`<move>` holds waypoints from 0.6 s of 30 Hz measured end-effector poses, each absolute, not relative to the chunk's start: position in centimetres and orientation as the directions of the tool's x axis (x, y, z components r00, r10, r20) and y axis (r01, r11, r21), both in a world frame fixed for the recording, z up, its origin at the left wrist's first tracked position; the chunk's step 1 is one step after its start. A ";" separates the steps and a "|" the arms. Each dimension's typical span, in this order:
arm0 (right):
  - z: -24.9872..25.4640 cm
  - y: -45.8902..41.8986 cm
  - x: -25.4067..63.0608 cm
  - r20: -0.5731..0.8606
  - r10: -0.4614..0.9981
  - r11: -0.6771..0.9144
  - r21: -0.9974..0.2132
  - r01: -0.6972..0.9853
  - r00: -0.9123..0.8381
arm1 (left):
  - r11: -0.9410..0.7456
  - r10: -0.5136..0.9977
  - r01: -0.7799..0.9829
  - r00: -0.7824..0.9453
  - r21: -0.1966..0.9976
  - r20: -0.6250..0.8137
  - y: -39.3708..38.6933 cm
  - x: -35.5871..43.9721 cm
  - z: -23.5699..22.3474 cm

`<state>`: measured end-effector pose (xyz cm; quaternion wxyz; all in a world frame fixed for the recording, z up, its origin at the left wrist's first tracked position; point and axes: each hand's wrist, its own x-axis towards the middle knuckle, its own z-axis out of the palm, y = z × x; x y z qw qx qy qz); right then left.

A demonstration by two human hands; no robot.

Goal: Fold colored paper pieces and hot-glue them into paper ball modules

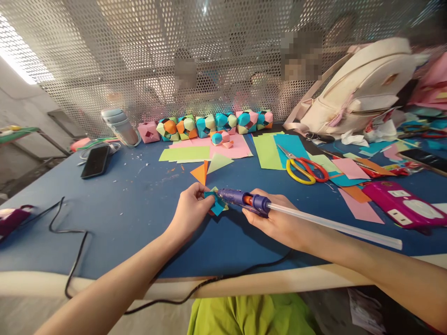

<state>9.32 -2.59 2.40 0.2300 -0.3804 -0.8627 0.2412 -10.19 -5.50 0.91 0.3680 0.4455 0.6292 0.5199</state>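
My right hand (267, 216) is wrapped round a purple hot glue gun (234, 197), a long clear glue stick (335, 226) poking out of its back end. The gun's nozzle meets a small folded paper piece (218, 207), mostly blue with bits of green and orange showing. My left hand (195, 202) pinches that piece between thumb and fingers. Just beyond my left hand lie an orange folded paper triangle (200, 173) and a pale green one (219, 162). Whether glue is coming out is too small to tell.
Finished paper balls (205, 125) line the back by the perforated metal screen (146, 60). Scissors (307, 170), coloured paper sheets (267, 151) and a magenta power strip (407, 204) lie right. A phone (95, 162) and a bottle (120, 126) are left. A black cord (206, 281) crosses the front edge.
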 end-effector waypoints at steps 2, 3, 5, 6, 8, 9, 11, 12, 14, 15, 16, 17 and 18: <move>2.4 -2.6 9.4 0.220 0.776 0.585 -0.599 0.547 -0.591 | 0.061 0.940 0.183 -0.341 0.981 0.005 -5.5 -10.3 0.8; 2.5 -2.7 9.4 0.219 0.781 0.580 -0.601 0.549 -0.585 | 0.058 0.939 0.183 -0.343 0.981 0.009 -5.5 -10.3 0.8; 2.6 -2.8 9.4 0.206 0.786 0.572 -0.600 0.560 -0.583 | 0.057 0.939 0.179 -0.345 0.982 0.008 -5.5 -10.4 0.8; 2.6 -2.8 9.4 0.200 0.788 0.569 -0.599 0.563 -0.582 | 0.060 0.938 0.175 -0.346 0.983 0.004 -5.5 -10.4 0.9; 2.7 -2.9 9.4 0.199 0.790 0.565 -0.604 0.562 -0.580 | 0.061 0.936 0.168 -0.353 0.984 0.002 -5.6 -10.4 1.0; 2.7 -2.9 9.4 0.204 0.792 0.564 -0.606 0.561 -0.575 | 0.057 0.934 0.168 -0.357 0.984 0.007 -5.6 -10.4 1.1; 2.6 -2.8 9.4 0.212 0.798 0.558 -0.614 0.558 -0.565 | 0.046 0.932 0.167 -0.363 0.985 0.018 -5.7 -10.5 1.3; 2.6 -2.8 9.4 0.214 0.799 0.557 -0.618 0.556 -0.562 | 0.042 0.931 0.165 -0.365 0.985 0.021 -5.7 -10.5 1.4; 2.7 -2.8 9.4 0.212 0.796 0.557 -0.623 0.549 -0.567 | 0.045 0.930 0.160 -0.367 0.986 0.017 -5.7 -10.5 1.4; 2.7 -2.8 9.4 0.208 0.793 0.557 -0.625 0.546 -0.572 | 0.049 0.931 0.159 -0.364 0.986 0.013 -5.7 -10.4 1.4; 2.8 -2.8 9.4 0.199 0.790 0.558 -0.626 0.545 -0.580 | 0.051 0.933 0.162 -0.359 0.986 0.011 -5.7 -10.4 1.3; 2.8 -2.8 9.4 0.195 0.788 0.559 -0.625 0.545 -0.585 | 0.052 0.936 0.165 -0.352 0.985 0.010 -5.7 -10.4 1.2; 2.8 -2.9 9.4 0.190 0.785 0.560 -0.624 0.545 -0.589 | 0.052 0.939 0.170 -0.344 0.984 0.010 -5.7 -10.4 1.2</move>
